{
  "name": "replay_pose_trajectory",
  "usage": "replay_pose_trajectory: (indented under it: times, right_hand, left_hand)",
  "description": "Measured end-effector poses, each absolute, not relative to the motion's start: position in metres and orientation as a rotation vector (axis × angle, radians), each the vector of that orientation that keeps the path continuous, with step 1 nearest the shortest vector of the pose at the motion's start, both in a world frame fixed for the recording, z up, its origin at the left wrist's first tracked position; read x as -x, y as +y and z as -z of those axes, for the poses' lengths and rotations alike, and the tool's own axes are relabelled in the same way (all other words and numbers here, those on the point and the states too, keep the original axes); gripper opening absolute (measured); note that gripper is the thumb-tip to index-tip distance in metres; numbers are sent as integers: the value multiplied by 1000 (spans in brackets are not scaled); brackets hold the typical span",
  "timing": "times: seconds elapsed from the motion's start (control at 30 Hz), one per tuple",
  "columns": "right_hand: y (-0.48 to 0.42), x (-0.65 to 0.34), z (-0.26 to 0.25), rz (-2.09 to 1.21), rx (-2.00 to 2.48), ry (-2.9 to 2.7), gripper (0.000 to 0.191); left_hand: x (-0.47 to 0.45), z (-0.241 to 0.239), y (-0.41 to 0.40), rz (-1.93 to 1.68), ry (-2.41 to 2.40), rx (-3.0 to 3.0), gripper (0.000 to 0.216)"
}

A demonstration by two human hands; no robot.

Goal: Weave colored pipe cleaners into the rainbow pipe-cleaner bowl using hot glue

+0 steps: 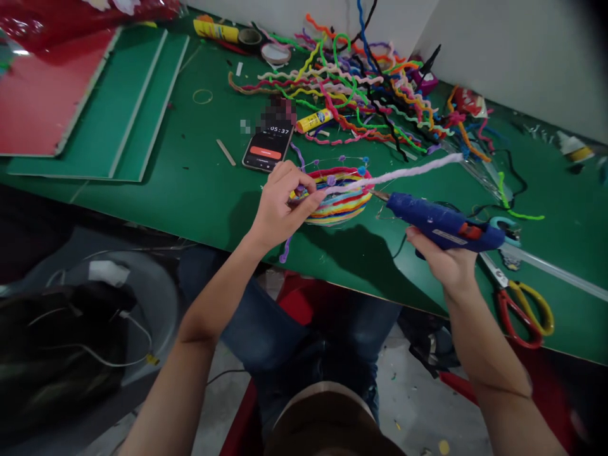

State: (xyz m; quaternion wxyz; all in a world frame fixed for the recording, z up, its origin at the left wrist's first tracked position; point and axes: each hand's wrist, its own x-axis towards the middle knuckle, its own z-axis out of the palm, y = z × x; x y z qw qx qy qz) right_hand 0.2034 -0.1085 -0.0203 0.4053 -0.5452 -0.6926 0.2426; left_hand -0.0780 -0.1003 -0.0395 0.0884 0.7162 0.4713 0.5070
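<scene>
My left hand (287, 201) pinches a pale lilac pipe cleaner (408, 171) close to one end; the rest stretches off to the right over a round, basket-like piece (339, 208) with rows of coloured pipe cleaner. Small purple and blue balls (361, 171) sit along its far side. A blue hot glue gun (441, 221) is gripped in my right hand (446, 263), its nozzle pointing left at the right edge of the round piece, just below the lilac strand. Whether the nozzle touches the piece I cannot tell. The fingers of my right hand are partly hidden behind the gun.
Behind the round piece lie a phone (268, 142), a yellow glue stick (314, 120) and a large heap of pipe cleaners (351, 88). Scissors (522, 310) rest near the table's front edge at right, beside a clear glue stick (565, 272). Green boards (142, 120) are stacked left.
</scene>
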Motion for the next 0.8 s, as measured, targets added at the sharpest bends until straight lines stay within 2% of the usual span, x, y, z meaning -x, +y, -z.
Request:
replay_pose_trajectory:
  times: [0.8]
  right_hand:
    - [-103,-190,6,-690,1426,-1708,19]
  left_hand:
    - [78,40,-100,-1473,1430,-2158,30]
